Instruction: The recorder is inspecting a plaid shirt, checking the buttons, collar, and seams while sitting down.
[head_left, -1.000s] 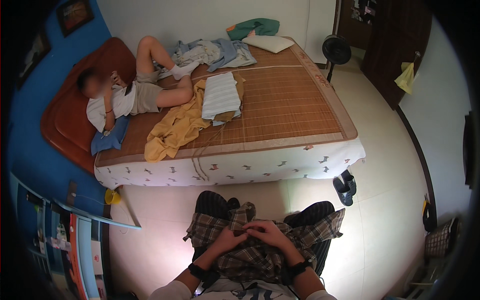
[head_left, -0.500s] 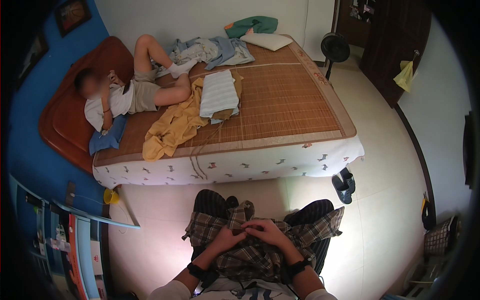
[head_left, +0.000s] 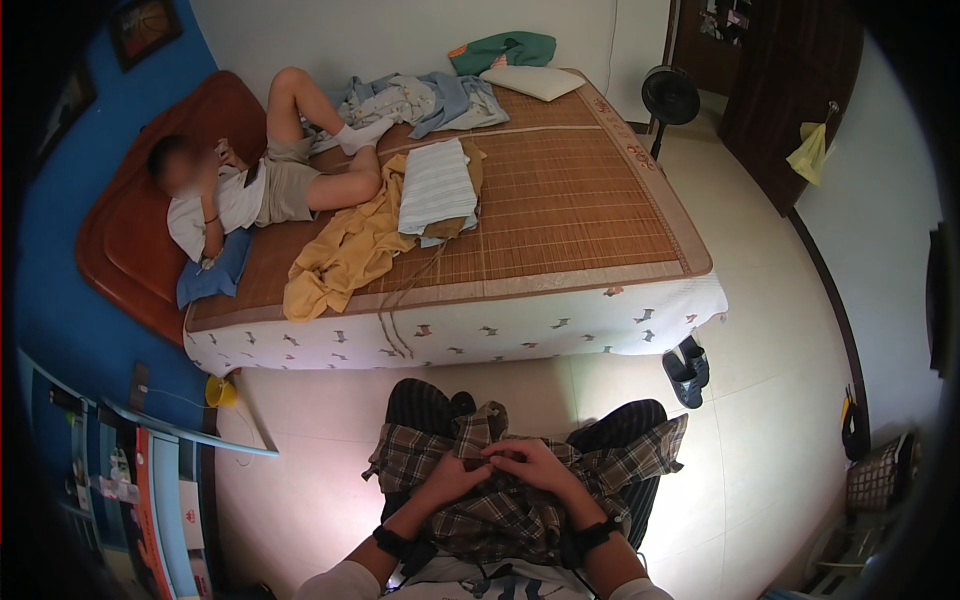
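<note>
plaid shirt (head_left: 520, 500) spread over lap. l hand (head_left: 452, 478) + r hand (head_left: 530, 465) both pinching shirt fabric at centre, fingertips nearly touching. bamboo-mat bed (head_left: 560, 200) beyond knees.

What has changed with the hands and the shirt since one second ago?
Almost nothing. The left hand and right hand keep their grip on the plaid shirt in the lap, fingers together near its middle. The view shifted slightly; the bed and the clothes on it stayed as they were.

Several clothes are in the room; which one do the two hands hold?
The brown plaid shirt on the person's lap: both the left hand and right hand pinch it. The striped cloth and yellow garment lie on the bed.
</note>
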